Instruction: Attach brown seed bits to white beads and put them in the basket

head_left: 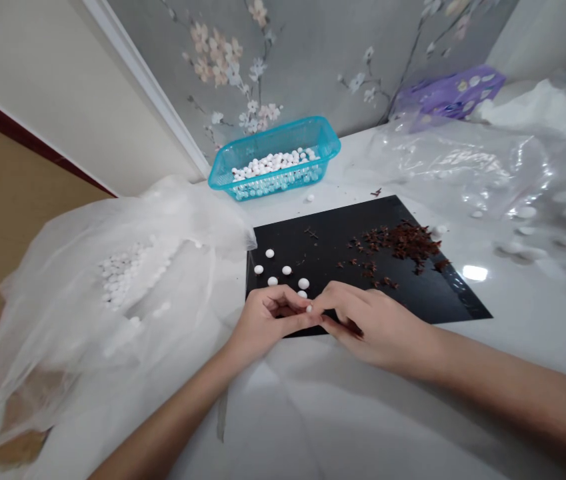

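Observation:
Thumb and forefinger of my left hand (263, 320) are closed on a small white ball (309, 309). From the other side, my right hand (383, 327) meets it in a pinch, its fingertips at the ball. Whatever else those right fingertips hold is hidden. Both hands are over the near edge of a black mat (323, 230). Just beyond my left hand, several loose white balls (287, 270) lie on the mat. A heap of small reddish-brown, spiky pieces (410, 241) covers its right part, with some scattered toward the middle.
A blue plastic basket (220, 179) with many white balls stands behind the mat against the wall. On the left lies a clear bag (177, 207) of white balls. Clear plastic (503, 157), more balls and a purple packet (447, 93) occupy the right of the white table (343, 413).

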`<act>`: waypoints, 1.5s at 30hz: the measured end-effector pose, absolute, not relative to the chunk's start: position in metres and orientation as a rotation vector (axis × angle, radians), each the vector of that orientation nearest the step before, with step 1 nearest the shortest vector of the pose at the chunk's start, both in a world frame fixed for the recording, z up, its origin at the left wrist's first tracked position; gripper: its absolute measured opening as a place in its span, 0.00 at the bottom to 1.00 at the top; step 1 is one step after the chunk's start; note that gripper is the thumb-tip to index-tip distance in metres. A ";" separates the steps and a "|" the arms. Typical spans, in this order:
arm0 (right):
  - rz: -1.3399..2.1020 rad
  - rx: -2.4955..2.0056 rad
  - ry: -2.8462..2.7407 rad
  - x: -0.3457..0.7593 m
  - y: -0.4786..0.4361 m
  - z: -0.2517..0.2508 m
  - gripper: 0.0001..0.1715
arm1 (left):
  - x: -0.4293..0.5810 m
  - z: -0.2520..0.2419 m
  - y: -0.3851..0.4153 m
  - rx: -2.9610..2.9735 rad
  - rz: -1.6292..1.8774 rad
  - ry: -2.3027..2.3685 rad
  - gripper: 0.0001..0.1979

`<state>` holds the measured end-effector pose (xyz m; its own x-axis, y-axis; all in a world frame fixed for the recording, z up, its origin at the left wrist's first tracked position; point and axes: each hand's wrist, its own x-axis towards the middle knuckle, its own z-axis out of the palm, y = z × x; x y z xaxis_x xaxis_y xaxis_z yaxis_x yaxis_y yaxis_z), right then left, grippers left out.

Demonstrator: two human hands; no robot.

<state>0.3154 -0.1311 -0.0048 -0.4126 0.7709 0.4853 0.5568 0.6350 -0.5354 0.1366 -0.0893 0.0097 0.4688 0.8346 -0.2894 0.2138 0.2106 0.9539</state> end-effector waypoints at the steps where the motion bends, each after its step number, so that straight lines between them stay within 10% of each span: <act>1: 0.389 -1.027 -2.121 0.315 -0.131 -0.005 0.09 | 0.137 0.010 -0.089 1.326 0.556 1.045 0.13; 25: 0.037 -1.904 -1.818 0.365 -0.090 -0.008 0.08 | 0.116 0.005 -0.078 2.575 0.759 1.046 0.09; 45: 0.063 -1.869 -1.758 0.353 -0.099 -0.005 0.09 | 0.010 -0.005 0.013 2.371 0.603 1.909 0.20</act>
